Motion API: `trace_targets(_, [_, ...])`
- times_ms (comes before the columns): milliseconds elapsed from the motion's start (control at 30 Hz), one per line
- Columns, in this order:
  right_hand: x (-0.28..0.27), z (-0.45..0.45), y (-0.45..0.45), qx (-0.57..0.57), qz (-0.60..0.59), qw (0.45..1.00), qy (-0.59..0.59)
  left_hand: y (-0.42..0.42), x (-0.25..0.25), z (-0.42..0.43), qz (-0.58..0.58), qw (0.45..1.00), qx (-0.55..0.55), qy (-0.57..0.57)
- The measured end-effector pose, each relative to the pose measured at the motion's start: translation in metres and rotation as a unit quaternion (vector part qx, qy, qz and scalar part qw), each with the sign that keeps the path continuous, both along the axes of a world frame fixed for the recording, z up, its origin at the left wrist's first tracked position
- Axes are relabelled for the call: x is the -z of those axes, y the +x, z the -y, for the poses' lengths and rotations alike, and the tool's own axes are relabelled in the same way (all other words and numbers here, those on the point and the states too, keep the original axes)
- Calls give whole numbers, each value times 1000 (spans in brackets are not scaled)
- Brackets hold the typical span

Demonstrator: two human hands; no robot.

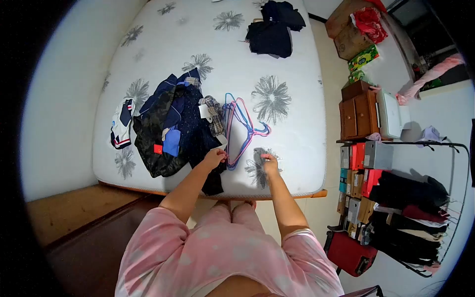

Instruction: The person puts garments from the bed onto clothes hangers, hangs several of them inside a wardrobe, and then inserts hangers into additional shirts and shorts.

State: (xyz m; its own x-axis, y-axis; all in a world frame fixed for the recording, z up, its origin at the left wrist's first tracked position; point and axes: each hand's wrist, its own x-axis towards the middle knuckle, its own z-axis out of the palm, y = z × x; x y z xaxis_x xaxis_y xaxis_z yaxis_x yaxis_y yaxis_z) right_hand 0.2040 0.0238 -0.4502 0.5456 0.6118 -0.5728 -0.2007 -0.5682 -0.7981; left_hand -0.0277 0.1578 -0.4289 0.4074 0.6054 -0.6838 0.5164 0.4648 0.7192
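Observation:
Pink and blue hangers [239, 131] lie in a bunch on the white mattress [297, 163] with grey flower prints. Left of them is a heap of dark clothes [170, 121], with a checked piece [213, 115] at its right side. My left hand [215, 157] is closed at the heap's lower right edge, by a small white piece and the hangers' lower left corner; what its fingers hold is too small to make out. My right hand [270, 164] is over the mattress to the right of the hangers, its fingers curled and partly hidden.
A white garment with dark trim [121, 123] lies at the mattress's left. Folded dark clothes [271, 37] are near its far right. Beyond the right edge stand a wooden cabinet [360, 116], stacked shoe boxes [356, 183], a red suitcase [349, 253] and a clothes rack [460, 198].

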Motion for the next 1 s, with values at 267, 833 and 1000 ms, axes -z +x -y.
trace_targets(267, [129,-50,-8,-164,52,984,-47,-28,10,-9,40,993,-86,-66])
trace_targets(833, [63,-112,4,-77,136,975,160,-41,23,20,50,981,-160,-93])
trace_targets(1000, [-25,-119,11,-195,70,957,202,-36,-13,-8,50,975,-212,-42])
